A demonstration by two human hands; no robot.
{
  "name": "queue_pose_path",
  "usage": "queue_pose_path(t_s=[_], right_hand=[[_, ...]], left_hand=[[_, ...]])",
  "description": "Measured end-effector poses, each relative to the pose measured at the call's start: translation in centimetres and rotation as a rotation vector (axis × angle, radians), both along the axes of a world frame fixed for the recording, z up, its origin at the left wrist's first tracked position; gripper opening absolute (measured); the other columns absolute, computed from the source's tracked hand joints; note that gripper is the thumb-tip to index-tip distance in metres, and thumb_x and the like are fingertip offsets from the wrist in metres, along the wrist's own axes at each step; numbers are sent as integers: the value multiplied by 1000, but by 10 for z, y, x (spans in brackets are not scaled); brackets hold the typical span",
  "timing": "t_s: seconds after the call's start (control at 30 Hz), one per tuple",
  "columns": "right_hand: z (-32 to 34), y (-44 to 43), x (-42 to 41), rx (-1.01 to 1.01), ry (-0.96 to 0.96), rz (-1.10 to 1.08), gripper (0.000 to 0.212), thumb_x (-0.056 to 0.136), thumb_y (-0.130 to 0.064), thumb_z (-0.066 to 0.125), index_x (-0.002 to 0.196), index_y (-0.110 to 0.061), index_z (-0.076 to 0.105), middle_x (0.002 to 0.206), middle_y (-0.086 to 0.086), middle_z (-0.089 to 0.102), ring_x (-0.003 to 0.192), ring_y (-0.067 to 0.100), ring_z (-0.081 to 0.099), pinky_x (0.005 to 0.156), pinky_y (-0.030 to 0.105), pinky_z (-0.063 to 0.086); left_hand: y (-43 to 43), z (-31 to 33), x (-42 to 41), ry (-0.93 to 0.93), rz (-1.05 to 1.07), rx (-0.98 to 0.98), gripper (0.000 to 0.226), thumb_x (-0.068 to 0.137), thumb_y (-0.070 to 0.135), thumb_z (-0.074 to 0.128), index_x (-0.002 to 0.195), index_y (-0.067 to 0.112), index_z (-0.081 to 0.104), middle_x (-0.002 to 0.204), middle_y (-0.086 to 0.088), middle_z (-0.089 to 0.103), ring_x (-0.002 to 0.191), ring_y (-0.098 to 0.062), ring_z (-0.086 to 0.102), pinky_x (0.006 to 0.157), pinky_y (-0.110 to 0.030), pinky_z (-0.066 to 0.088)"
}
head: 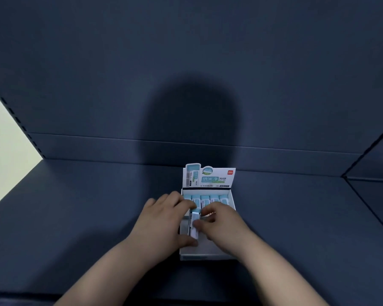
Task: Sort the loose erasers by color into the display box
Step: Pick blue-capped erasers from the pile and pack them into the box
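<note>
A white display box [208, 255] with an upright printed header card [210, 176] stands on a dark blue shelf. A row of several blue-sleeved erasers [205, 199] fills its back end. Both my hands are inside the box. My right hand [223, 226] pinches a white eraser [194, 226] between thumb and fingers. My left hand [161, 221] lies over the box's left wall, its fingers curled onto a blue eraser [195, 210] just in front of the back row and its thumb near the white eraser's front end. The box's front part looks bare grey.
The dark blue shelf [97, 217] stretches left and right of the box, with a back panel behind it. A shadow falls on that panel. A side panel edge rises at the far right [367, 195]. A pale wall shows at the left [2, 155].
</note>
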State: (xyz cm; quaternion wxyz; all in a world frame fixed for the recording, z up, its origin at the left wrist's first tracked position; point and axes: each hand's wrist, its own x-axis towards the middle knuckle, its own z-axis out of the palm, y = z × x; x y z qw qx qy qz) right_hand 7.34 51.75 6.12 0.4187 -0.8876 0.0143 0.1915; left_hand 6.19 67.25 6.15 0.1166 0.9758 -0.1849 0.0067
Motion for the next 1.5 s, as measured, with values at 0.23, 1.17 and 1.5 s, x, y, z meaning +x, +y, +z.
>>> queue_pose_path(t_s=[0.23,1.17,1.5], right_hand=[[-2,7,7,-136,39,73,21,80,-30,71,98,-26,60,100,-3,63,94,12,57,80,21,44],[-3,11,-6,-610,-391,447,45,80,-51,61,116,-25,55,110,1,61,107,23,54,82,32,42],[17,-32,-1,-632,-374,209,49,86,-55,53,132,-39,42,124,-9,57,115,17,53,86,28,44]], left_hand=[[14,2,3,45,32,6,73,74,65,58,138,41,33,124,17,41,118,-4,39,94,-24,28],[9,-14,-14,-49,105,84,49,96,46,34,143,36,23,114,8,53,109,-13,51,86,-27,32],[13,-9,-15,-95,60,73,45,96,46,33,140,39,29,108,10,53,102,-12,52,81,-27,33]])
